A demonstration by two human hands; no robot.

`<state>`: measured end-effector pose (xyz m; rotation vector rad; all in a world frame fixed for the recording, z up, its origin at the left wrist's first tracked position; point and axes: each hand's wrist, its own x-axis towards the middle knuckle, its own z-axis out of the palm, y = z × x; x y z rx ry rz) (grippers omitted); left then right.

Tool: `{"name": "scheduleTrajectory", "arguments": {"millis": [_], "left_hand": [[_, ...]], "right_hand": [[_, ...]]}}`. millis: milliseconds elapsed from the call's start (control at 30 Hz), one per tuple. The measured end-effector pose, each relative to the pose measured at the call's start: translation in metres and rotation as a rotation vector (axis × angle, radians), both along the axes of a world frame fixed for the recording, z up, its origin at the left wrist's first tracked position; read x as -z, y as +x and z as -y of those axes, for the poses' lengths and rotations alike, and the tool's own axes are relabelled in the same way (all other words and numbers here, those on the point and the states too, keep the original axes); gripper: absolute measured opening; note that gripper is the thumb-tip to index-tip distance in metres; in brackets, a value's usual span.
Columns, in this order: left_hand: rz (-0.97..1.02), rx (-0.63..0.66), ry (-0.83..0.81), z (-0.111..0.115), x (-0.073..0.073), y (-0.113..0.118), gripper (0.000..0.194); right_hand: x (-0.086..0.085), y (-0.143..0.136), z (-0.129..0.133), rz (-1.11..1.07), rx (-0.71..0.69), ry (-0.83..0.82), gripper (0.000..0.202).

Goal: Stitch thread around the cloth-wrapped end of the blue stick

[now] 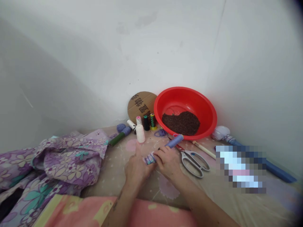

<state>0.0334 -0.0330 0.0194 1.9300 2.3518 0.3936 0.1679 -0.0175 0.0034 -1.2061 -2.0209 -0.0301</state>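
Evidently both hands share one small piece: the right hand (167, 159) is closed over the patterned cloth (149, 158), thumb and fingertips pinching it, while the left hand (136, 168) appears to grip the other end from below — its index finger pointing out, likely because the curled fingers give hold enough. That cloth sits between the hands, above the sheet (113, 178). A blue rod (175, 141) sticks out past the right hand, roughly in line with the cloth; whether the two are joined I cannot tell, since the fingers cover that stretch.

Just beyond, the white spool (140, 133), the black spool (146, 123) and the green spool (153, 122) stand upright, probably so that they do not roll. The red basin (208, 118) seems tipped toward the person, which would explain why the dark grains (182, 124) gather low at the near side. Behind the spools, a cardboard disc (139, 105) leans on the wall (118, 56) — it could hardly stand alone. Scissors (193, 164) lie with their loops near the right forearm, a convenient spot. The floral fabric (75, 167) is heaped leftward, perhaps to leave the hands room.
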Motion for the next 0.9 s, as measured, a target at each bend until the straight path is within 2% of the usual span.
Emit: {"name": "scheduleTrajectory", "arguments": {"millis": [267, 367, 633, 900], "left_hand": [[-0.024, 0.036, 0.085, 0.003, 0.001, 0.005, 0.089], [-0.025, 0.036, 0.083, 0.004, 0.001, 0.007, 0.089], [-0.036, 0.036, 0.071, 0.006, -0.001, 0.008, 0.078], [-0.035, 0.050, 0.093, 0.007, 0.000, 0.008, 0.078]], "right_hand": [[0.001, -0.006, -0.001, 0.115, 0.031, 0.014, 0.016], [-0.003, -0.007, 0.001, 0.144, 0.038, 0.041, 0.016], [-0.016, -0.015, 0.002, 0.393, 0.014, 0.103, 0.014], [-0.020, -0.019, 0.001, 0.467, 0.002, 0.107, 0.014]]}}
